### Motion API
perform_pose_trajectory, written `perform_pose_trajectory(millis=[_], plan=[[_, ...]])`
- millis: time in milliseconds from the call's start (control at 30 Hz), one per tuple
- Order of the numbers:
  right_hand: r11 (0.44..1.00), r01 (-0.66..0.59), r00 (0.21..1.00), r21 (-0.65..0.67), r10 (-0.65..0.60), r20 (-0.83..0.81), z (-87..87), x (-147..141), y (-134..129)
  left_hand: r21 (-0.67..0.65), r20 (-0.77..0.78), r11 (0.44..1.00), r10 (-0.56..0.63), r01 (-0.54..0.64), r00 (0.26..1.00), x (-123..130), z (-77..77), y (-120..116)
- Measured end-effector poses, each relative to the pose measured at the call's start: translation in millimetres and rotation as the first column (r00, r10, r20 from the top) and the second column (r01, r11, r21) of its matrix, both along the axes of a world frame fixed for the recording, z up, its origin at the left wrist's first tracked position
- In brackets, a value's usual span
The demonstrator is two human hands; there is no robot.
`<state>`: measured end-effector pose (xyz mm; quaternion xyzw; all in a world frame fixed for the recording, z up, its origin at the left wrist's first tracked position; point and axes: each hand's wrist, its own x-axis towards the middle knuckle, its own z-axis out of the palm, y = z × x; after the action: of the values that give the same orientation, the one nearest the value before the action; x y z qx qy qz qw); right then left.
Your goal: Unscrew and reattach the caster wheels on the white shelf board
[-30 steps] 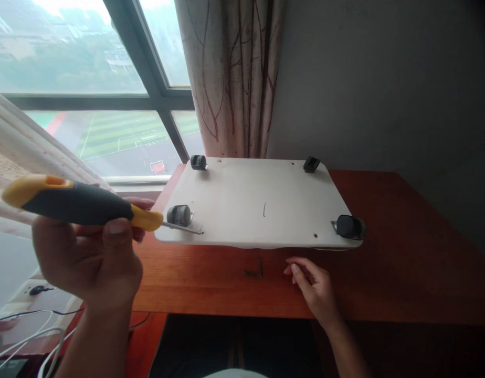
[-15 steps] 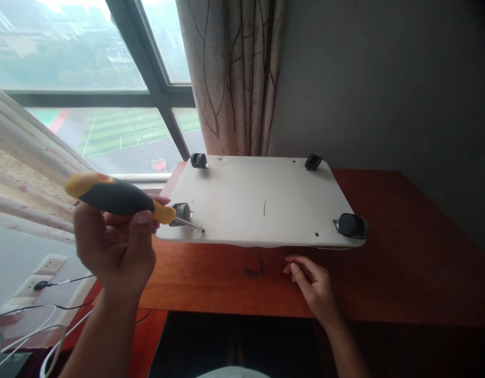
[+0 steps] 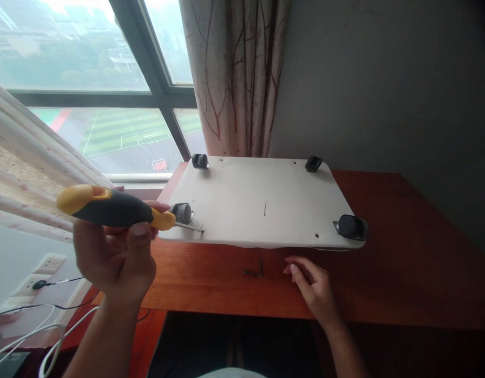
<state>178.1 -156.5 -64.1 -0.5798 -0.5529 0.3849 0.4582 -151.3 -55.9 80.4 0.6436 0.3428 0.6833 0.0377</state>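
Observation:
My left hand (image 3: pixel 116 262) is closed round the yellow and dark grey handle of a screwdriver (image 3: pixel 112 207). The shaft slants right and down, its tip at a dark spot near the front left corner of a white board (image 3: pixel 234 194). Close behind the shaft is a grey caster (image 3: pixel 182 212) on that board. My right hand (image 3: pixel 313 286) hovers or rests by the board's front edge, fingers curled and thumb close to the forefinger; whatever they pinch is hidden. Two small screws (image 3: pixel 260 268) lie on the wooden table (image 3: pixel 199 283) to its left.
More casters sit at the board's other corners: back left (image 3: pixel 200 160), back right (image 3: pixel 314 163) and front right (image 3: pixel 350 227). A window and curtain (image 3: pixel 234 79) stand behind. White cables (image 3: pixel 55 328) and a wall socket (image 3: pixel 30 286) are at the lower left.
The screwdriver's handle has dipped and shifted slightly left in my left hand, while its tip stays at the same spot. My right hand has hardly moved.

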Motion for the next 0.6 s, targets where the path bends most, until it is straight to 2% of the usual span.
perform_pose_trajectory(millis=[100, 367, 533, 600], plan=[[1.0, 0.004, 1.0, 0.0, -0.004, -0.002, 0.2, 0, 0, 0.013, -0.032, 0.999, -0.037, 0.037, 0.999, 6, 0.9, -1], [1.0, 0.024, 1.0, -0.016, -0.025, -0.009, 4.3, -3, 1, -0.15, 0.07, 0.977, -0.144, 0.153, 0.987, 16, 9.4, 0], [0.999, 0.045, 0.999, -0.019, -0.045, -0.003, 5.4, -4, 3, -0.206, 0.075, 0.979, 0.018, -0.002, 0.997, 17, 14.8, 19], [0.998, 0.053, 0.999, -0.021, -0.053, -0.007, 5.9, -5, 4, -0.258, 0.095, 0.966, 0.048, -0.022, 0.994, 17, 16.1, 26]])
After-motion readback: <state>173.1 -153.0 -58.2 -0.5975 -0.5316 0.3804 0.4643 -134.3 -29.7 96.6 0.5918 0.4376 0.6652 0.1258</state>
